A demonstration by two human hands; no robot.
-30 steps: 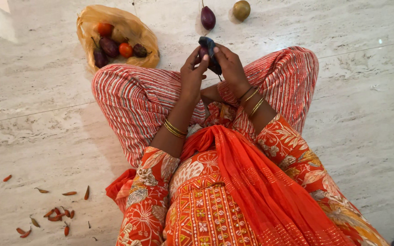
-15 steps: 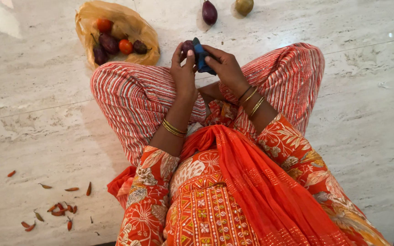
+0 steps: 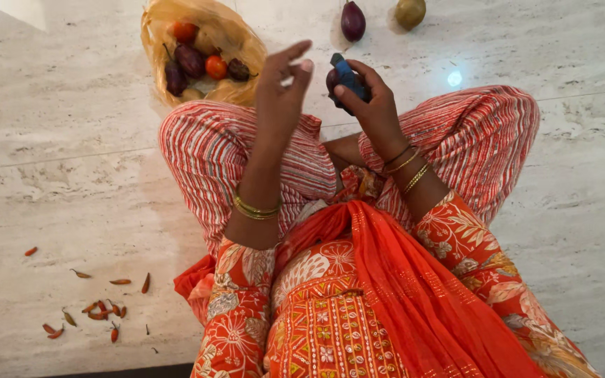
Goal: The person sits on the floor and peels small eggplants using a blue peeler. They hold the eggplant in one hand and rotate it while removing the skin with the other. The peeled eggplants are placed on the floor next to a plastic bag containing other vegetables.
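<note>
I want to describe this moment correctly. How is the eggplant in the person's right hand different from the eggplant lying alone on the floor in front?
The held eggplant is gripped in the right hand together with a blue tool, while the floor eggplant lies free on the marble floor, touched by nothing. The held eggplant is mostly hidden by fingers and tool; the floor eggplant shows whole, stem included. The left hand is open and apart from both. Both are small, dark purple and glossy.

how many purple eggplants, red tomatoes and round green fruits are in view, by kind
small purple eggplant: 5, with 3 in the yellow plastic bag, 1 on the pale marble floor, 1 in the right hand
round red tomato: 2
round green-brown fruit: 1
total: 8
</note>
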